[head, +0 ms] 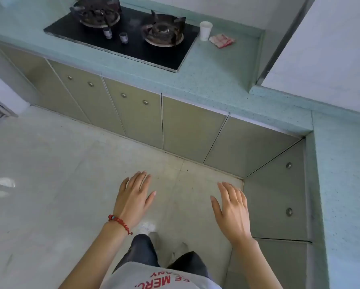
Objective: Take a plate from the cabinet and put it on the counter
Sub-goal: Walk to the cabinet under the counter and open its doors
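Head view showed the left hand (133, 200) and the right hand (232, 209) held out over the floor (50, 163), fingers spread and released, grasping nothing, with every cabinet door (191, 126) under the counter (212, 76) shut and no plate visible, so its location could not be determined. Likely risks were opening the wrong door, since several identical doors lined the far and right sides, or knocking the white cup (205, 31) beside the stove (122, 38) when setting a plate down. Whether the cup contained anything could not be determined, and cabinet contents were hidden.
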